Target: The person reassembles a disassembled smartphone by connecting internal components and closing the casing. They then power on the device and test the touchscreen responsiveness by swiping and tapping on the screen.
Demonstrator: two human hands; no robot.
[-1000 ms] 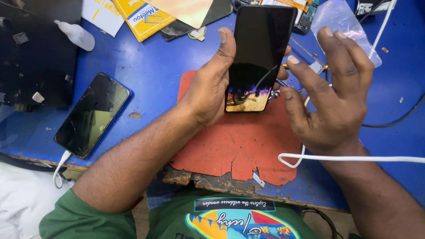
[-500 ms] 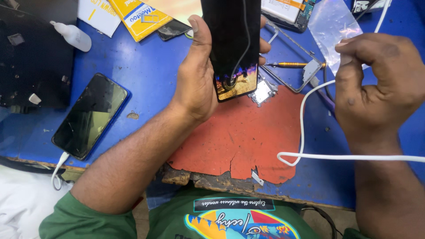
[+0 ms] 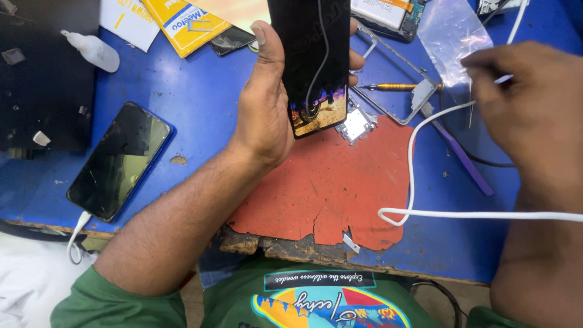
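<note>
We hold the phone [image 3: 311,61] upright above the red mat [image 3: 328,182], our left hand [image 3: 267,103] grasping it, thumb on its left edge, fingertips [image 3: 357,59] wrapping the right. Our right hand [image 3: 534,103], blurred, pinches the white cable [image 3: 419,133].

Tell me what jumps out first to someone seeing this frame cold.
The left hand holds a dark phone upright at top centre, above a cracked red mat on the blue table. At right, the right hand grips a white cable that loops over the mat. A second phone lies flat at left, plugged in.
</note>
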